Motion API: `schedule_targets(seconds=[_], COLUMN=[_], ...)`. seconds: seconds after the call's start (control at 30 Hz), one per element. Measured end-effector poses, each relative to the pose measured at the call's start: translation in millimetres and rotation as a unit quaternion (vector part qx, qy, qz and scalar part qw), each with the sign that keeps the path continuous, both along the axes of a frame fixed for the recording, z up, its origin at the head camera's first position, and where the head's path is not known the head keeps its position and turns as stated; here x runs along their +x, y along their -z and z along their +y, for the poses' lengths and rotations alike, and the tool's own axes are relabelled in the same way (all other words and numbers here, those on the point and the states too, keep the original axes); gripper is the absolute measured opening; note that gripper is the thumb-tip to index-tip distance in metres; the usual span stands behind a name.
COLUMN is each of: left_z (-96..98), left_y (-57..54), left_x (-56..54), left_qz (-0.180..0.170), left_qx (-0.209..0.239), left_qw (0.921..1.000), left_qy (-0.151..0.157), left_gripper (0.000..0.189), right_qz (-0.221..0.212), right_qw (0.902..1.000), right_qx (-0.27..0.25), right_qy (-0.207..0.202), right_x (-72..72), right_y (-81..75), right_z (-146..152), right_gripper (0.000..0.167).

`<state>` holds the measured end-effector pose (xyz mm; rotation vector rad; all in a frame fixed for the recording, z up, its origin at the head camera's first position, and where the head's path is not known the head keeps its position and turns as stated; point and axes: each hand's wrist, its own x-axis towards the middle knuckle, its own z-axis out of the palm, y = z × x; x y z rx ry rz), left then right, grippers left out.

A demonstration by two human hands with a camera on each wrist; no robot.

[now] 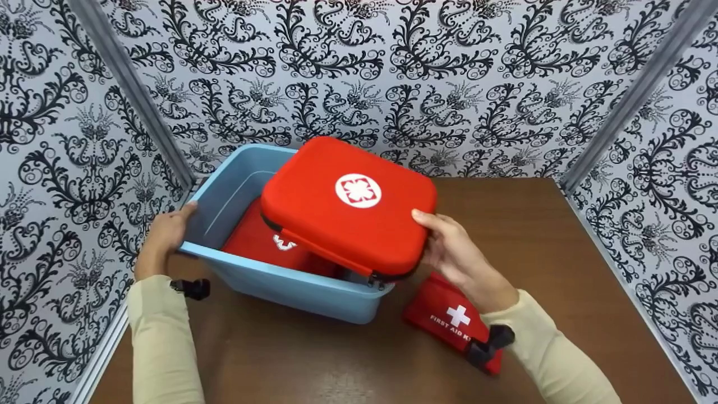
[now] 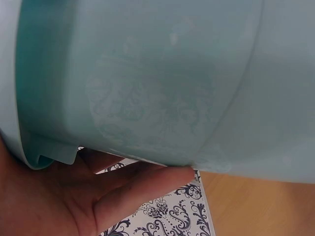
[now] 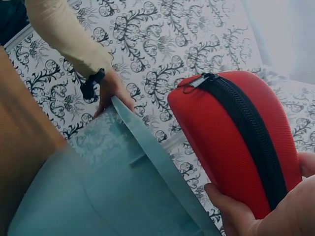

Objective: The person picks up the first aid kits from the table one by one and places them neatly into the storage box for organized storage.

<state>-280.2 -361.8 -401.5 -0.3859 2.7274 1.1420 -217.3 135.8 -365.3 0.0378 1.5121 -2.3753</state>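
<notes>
My right hand (image 1: 457, 258) grips the right end of a red hard-shell first aid case (image 1: 325, 196), thumb on the lid and fingers underneath. Tilted, the case hangs over a light blue plastic tub (image 1: 291, 294) and covers part of its opening. A black zipper (image 3: 251, 132) runs shut along the case's side in the right wrist view. At the tub's left end, my left hand (image 1: 168, 230) holds the rim, with fingers (image 2: 147, 189) against the outer wall. Inside the tub lies another red case (image 1: 263, 238) with a white mark, partly hidden by the held one.
A red first aid pouch (image 1: 432, 311) with a white cross lies on the brown table (image 1: 336, 365), right of the tub and below my right forearm. Black-and-white patterned walls (image 1: 359, 78) enclose the back and sides.
</notes>
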Motion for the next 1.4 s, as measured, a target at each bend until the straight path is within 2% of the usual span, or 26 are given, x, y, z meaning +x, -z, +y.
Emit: schedule_targets(seconds=[0.13, 0.3, 0.57, 0.73, 0.9, 1.13, 1.23, 1.4], left_z=[-2.8, -4.8, -5.4, -3.0, 0.4, -0.5, -1.6, -1.7], left_y=[1.1, 1.0, -0.1, -0.2, 0.1, 4.0, 5.2, 4.1], left_x=[1.9, 5.0, 5.5, 4.0, 1.3, 1.8, 1.2, -0.3], left_qz=[0.003, -0.002, 0.008, 0.003, 0.004, 0.017, 0.025, 0.014], left_qx=[0.008, 0.016, 0.0, 0.008, 0.018, 0.019, 0.011, 0.018], left_qw=[0.9999, 0.9998, 1.0, 1.0, 0.9998, 0.9996, 0.9995, 0.9996], left_qy=[-0.006, -0.008, 0.005, 0.001, 0.004, -0.009, -0.015, -0.014], left_gripper=[0.092, 0.097, 0.097, 0.097, 0.097, 0.094, 0.091, 0.092], right_qz=[-0.009, -0.019, -0.067, -0.077, -0.067, -0.056, -0.055, -0.061], right_qw=[0.9995, 0.9981, 0.9962, 0.9945, 0.9937, 0.988, 0.9849, 0.9798], right_qx=[0.015, 0.033, 0.043, 0.06, 0.079, 0.135, 0.154, 0.177], right_qy=[-0.025, -0.049, -0.037, -0.038, -0.041, -0.051, -0.058, -0.07], right_x=[-12.4, -24.9, -40.0, -47.6, -53.9, -60.8, -63.3, -69.4], right_y=[-6.7, -13.1, -20.8, -25.7, -29.6, -26.4, -25.2, -23.6], right_z=[-13, -28, -50, -63, -76, -100, -109, -123], right_gripper=[0.022, 0.04, 0.05, 0.05, 0.045, 0.036, 0.037, 0.043])
